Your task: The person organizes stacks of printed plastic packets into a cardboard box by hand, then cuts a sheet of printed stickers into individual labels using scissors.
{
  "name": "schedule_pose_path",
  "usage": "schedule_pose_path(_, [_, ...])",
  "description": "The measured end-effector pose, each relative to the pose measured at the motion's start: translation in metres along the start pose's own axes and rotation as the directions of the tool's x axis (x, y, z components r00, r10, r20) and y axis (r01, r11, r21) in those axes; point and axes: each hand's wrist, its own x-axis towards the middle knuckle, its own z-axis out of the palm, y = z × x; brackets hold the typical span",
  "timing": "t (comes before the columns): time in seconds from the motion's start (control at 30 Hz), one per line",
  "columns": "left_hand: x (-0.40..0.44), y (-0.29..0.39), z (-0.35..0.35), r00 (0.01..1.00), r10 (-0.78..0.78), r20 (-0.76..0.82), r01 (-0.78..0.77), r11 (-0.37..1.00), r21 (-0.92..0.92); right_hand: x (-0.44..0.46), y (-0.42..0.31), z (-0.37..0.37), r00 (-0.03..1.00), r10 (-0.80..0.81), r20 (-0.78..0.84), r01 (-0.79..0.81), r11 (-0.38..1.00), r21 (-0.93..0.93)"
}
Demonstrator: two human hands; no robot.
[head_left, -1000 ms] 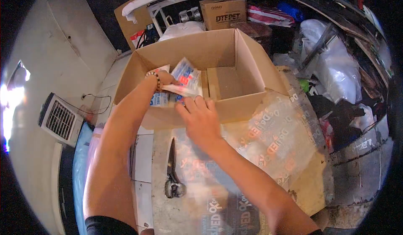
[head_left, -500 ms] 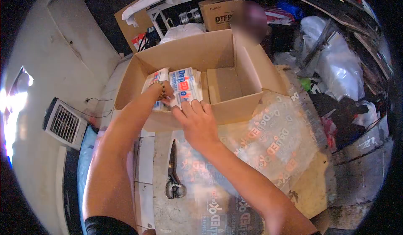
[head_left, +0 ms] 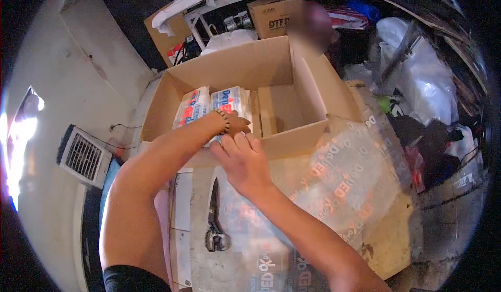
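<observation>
An open cardboard box point(head_left: 235, 62) stands on the work surface. Two stacks of printed plastic packs lie side by side in its left half, a left stack point(head_left: 194, 104) and a right stack point(head_left: 227, 98). My left hand point(head_left: 238, 123), with a beaded bracelet at the wrist, rests on the near part of the right stack; its fingertips are partly hidden. At the box's near wall my right hand point(head_left: 242, 159) has its fingers curled over the top edge, gripping it. Inside the box, a cardboard flap or piece point(head_left: 269, 109) lies right of the packs.
Black-bladed scissors point(head_left: 216, 219) lie in front of the box. Printed clear plastic sheeting point(head_left: 339, 187) spreads over the surface at the right. Behind stand another carton point(head_left: 269, 18) and a blurred round shape. White plastic bags point(head_left: 417, 78) are heaped at the right, an air cooler point(head_left: 83, 156) at the left.
My left hand has brought a pack down onto the right stack and moved right across it. My right hand stays at the near wall. A blurred shape has appeared behind the box.
</observation>
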Motion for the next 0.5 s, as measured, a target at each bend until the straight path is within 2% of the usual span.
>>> schedule_pose_path(0.03, [0.007,-0.009,0.004,0.999,0.047,0.026,-0.047,0.999,-0.012,0.001,0.001,0.002,1.0,-0.007,-0.015,0.007,1.0,0.001])
schedule_pose_path(0.13, [0.004,-0.013,0.007,1.0,0.009,0.014,-0.008,0.997,-0.073,0.002,0.0,0.002,1.0,-0.006,-0.007,0.006,1.0,-0.016])
schedule_pose_path(0.2, [0.02,-0.026,0.027,0.984,-0.175,0.04,0.179,0.938,-0.297,0.003,-0.002,0.002,1.0,-0.006,-0.007,0.006,1.0,-0.012])
schedule_pose_path(0.27, [0.033,-0.052,0.049,0.999,0.0,-0.043,-0.014,0.948,-0.317,0.001,0.0,0.005,1.0,0.001,-0.02,-0.001,1.0,-0.001])
schedule_pose_path(0.33, [0.054,-0.037,0.037,0.985,0.095,-0.143,-0.137,0.938,-0.318,0.003,0.002,0.004,0.993,-0.011,-0.114,0.021,0.996,0.082])
schedule_pose_path(0.4, [0.049,-0.022,0.021,0.96,0.17,-0.223,-0.235,0.921,-0.311,0.001,0.0,0.0,0.999,-0.01,-0.052,0.01,1.0,-0.002])
schedule_pose_path(0.47, [0.018,-0.03,0.014,0.944,0.168,-0.283,-0.258,0.913,-0.317,-0.001,0.003,0.0,0.999,-0.01,-0.045,0.009,1.0,-0.015])
schedule_pose_path(0.5, [0.005,-0.039,0.019,0.917,0.072,-0.393,-0.23,0.899,-0.372,-0.002,0.005,0.007,0.998,-0.005,-0.065,0.006,1.0,0.018])
